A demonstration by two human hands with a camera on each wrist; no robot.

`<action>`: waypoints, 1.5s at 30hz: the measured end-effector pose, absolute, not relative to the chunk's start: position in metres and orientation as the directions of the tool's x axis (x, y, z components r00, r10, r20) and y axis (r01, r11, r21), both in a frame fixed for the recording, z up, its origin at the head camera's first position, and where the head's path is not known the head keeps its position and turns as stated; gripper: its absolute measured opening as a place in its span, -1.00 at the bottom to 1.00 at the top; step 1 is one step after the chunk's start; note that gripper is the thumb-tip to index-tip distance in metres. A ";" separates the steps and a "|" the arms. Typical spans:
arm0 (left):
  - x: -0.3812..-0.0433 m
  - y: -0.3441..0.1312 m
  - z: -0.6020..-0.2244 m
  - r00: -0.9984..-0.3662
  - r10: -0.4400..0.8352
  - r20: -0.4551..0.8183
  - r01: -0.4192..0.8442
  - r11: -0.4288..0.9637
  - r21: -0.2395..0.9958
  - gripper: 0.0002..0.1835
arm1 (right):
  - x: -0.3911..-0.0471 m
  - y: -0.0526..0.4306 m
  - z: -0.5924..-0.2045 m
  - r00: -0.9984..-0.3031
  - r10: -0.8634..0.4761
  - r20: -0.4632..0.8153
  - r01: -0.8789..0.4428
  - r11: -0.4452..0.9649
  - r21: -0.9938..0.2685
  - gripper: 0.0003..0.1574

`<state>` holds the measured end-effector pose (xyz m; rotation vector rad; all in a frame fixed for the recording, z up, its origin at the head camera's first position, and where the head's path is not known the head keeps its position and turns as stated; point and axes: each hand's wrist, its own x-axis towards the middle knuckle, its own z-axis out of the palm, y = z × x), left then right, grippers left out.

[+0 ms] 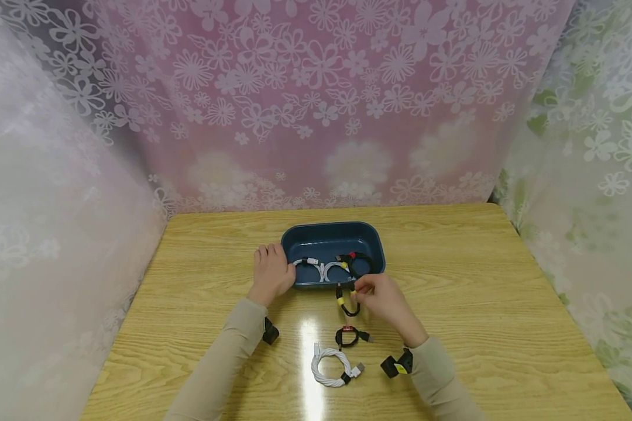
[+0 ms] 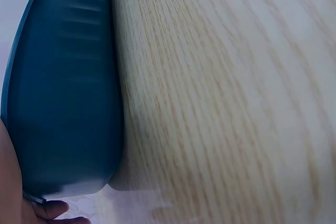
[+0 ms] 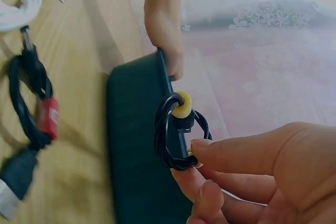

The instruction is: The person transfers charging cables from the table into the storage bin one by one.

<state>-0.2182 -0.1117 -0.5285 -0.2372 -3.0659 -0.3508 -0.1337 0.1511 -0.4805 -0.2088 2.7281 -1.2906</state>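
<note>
A dark blue box [image 1: 323, 233] stands on the table, and my left hand [image 1: 272, 272] grips its left rim. In the left wrist view the box's outer wall [image 2: 63, 93] shows, with fingers bent at its rim. My right hand [image 1: 383, 298] pinches a coiled black cable [image 3: 161, 135] with yellow ties between thumb and fingers, at the box's front rim. Inside the box lie a white cable [image 1: 306, 261] with a black tie, another white cable [image 1: 330, 267] with a yellow piece by it, and a black cable [image 1: 370, 261] with a red tie.
On the table in front of the box lies a small black cable [image 1: 339, 338] with a red tie. Nearer me is a coiled white cable [image 1: 316, 369] with a black tie. Floral curtains [image 1: 305, 117] hang behind the table [image 1: 453, 292] and at both sides.
</note>
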 end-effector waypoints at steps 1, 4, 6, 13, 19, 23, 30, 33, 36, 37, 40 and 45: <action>-0.218 -0.112 -0.528 -0.987 0.146 0.062 0.156 0.963 0.221 -0.65 | -0.135 0.152 -0.479 -0.983 -0.181 -0.043 -0.081 0.626 -0.775 -0.90; -0.218 -0.112 -0.528 -0.988 0.144 0.060 0.154 0.963 0.221 -0.64 | -0.141 0.155 -0.472 -0.980 -0.196 -0.037 -0.096 0.624 -0.776 -0.90; -0.218 -0.112 -0.529 -0.988 0.144 0.061 0.154 0.963 0.222 -0.64 | -0.146 0.158 -0.468 -0.979 -0.202 -0.031 -0.105 0.627 -0.772 -0.88; -0.218 -0.112 -0.528 -0.987 0.149 0.066 0.160 0.961 0.227 -0.63 | -0.162 0.165 -0.457 -0.974 -0.225 -0.012 -0.142 0.654 -0.743 -0.84; -0.217 -0.112 -0.529 -0.985 0.154 0.074 0.167 0.963 0.214 -0.69 | -0.176 0.170 -0.454 -0.975 -0.221 -0.004 -0.149 0.667 -0.730 -0.83; -0.217 -0.113 -0.531 -0.983 0.161 0.091 0.177 0.962 0.209 -0.71 | -0.186 0.173 -0.454 -0.976 -0.217 0.002 -0.154 0.685 -0.712 -0.80; -0.218 -0.112 -0.529 -0.983 0.160 0.087 0.174 0.965 0.197 -0.70 | -0.208 0.175 -0.451 -0.977 -0.210 -0.021 -0.140 0.723 -0.677 -0.78; -0.218 -0.113 -0.529 -0.984 0.158 0.079 0.171 0.966 0.193 -0.72 | -0.220 0.175 -0.451 -0.977 -0.211 -0.033 -0.139 0.746 -0.652 -0.78; -0.218 -0.113 -0.529 -0.985 0.156 0.073 0.168 0.966 0.196 -0.71 | -0.233 0.177 -0.455 -0.975 -0.219 -0.032 -0.154 0.773 -0.616 -0.76; -0.218 -0.112 -0.529 -0.985 0.156 0.068 0.167 0.966 0.197 -0.71 | -0.237 0.178 -0.456 -0.974 -0.224 -0.030 -0.161 0.779 -0.606 -0.76; -0.218 -0.112 -0.528 -0.986 0.154 0.056 0.163 0.966 0.201 -0.68 | -0.248 0.180 -0.460 -0.970 -0.242 -0.013 -0.193 0.802 -0.565 -0.74; -0.218 -0.111 -0.527 -0.988 0.152 0.036 0.156 0.967 0.201 -0.65 | -0.262 0.181 -0.466 -0.962 -0.272 0.009 -0.241 0.835 -0.494 -0.72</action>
